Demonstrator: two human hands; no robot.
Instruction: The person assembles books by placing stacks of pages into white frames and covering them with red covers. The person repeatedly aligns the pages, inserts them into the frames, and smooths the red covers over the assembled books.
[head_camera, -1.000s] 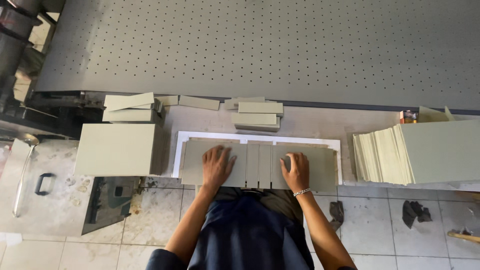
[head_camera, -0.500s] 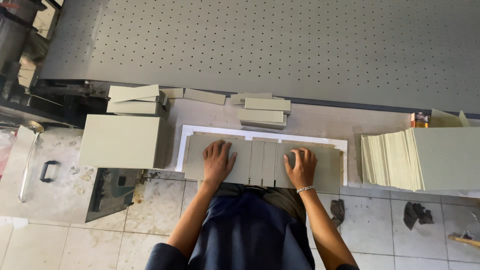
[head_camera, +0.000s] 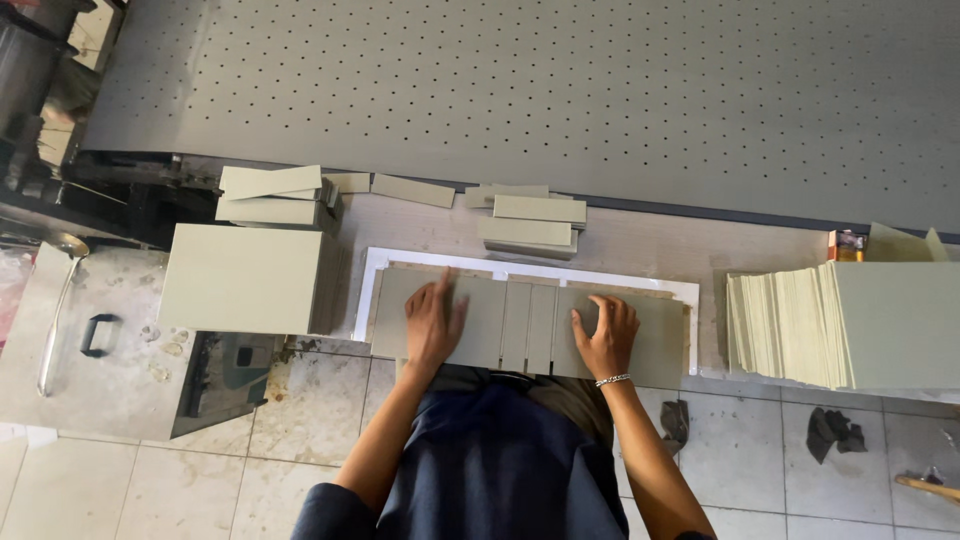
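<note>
A row of grey-green cardboard panels (head_camera: 500, 322) lies side by side inside a white sheet (head_camera: 372, 275) on the low work surface in front of me. My left hand (head_camera: 432, 320) presses flat on the left panels, fingers spread. My right hand (head_camera: 604, 332), with a bracelet at the wrist, rests with curled fingers on the right panels. Neither hand grips anything.
A thick stack of large boards (head_camera: 245, 278) sits to the left, a fanned stack (head_camera: 850, 322) to the right. Small stacks of narrow strips (head_camera: 272, 195) (head_camera: 530, 225) lie behind. A big perforated table (head_camera: 560, 90) fills the back. Rags (head_camera: 830, 430) lie on the tiled floor.
The view has shifted slightly. Both hands have stayed on the panels, sliding a little over them.
</note>
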